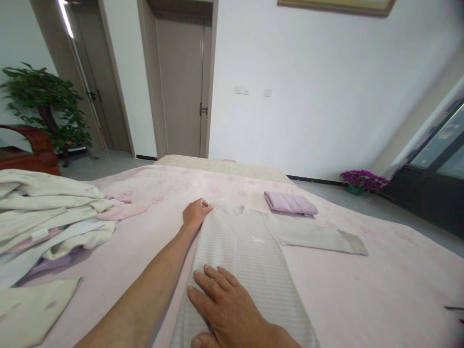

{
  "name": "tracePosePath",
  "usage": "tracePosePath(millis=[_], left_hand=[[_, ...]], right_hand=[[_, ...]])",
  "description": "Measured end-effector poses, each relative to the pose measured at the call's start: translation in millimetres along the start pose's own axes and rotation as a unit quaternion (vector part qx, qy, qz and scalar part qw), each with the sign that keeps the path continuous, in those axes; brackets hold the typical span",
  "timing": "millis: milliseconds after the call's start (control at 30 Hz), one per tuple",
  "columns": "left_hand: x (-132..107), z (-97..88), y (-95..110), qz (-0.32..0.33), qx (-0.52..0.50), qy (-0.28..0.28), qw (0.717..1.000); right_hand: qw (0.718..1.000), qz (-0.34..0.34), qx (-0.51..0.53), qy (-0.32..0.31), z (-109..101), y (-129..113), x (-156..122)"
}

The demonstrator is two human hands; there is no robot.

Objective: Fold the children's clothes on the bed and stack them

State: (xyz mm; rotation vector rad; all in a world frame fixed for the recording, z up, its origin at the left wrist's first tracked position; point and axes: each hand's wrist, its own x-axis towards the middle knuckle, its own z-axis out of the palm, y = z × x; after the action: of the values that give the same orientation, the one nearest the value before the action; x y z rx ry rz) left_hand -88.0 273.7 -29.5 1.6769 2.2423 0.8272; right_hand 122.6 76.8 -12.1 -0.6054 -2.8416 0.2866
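Observation:
A pale grey striped long-sleeved shirt (253,261) lies spread on the pink bed cover (362,290), its collar pointing away from me. One sleeve stretches out to the right; the left sleeve does not show. At the shirt's left shoulder, my left hand (197,211) pinches the fabric between thumb and fingers. My right hand (228,309) rests flat on the body of the shirt with its fingers apart, palm down. Beyond the right sleeve sits a folded lilac garment (291,203).
A heap of cream and pink clothes (47,217) lies on the left, with a cream folded piece (36,309) nearer me. Past the bed stand a white wall (308,121), a closed door (181,87), a leafy plant (43,101) and purple flowers (364,180).

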Motion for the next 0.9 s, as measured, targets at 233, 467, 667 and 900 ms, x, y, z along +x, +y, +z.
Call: tracePosePath(millis=[233, 467, 667, 900], left_hand=[[0, -0.2, -1, -0.001, -0.004, 0.001, 1.000], [1, 0.2, -1, 0.002, -0.011, 0.001, 1.000], [2, 0.3, -3, 0.005, -0.028, 0.002, 1.000], [2, -0.4, -6, 0.013, -0.051, 0.005, 0.999]], right_hand=[[0.999, 0.020, 0.025, -0.013, -12, -6, 4], [0.999, 0.051, 0.006, 0.008, -17, -10, 7], [0.998, 0.068, 0.002, 0.013, -20, -11, 9], [0.995, 0.100, -0.001, 0.005, -24, -12, 11]])
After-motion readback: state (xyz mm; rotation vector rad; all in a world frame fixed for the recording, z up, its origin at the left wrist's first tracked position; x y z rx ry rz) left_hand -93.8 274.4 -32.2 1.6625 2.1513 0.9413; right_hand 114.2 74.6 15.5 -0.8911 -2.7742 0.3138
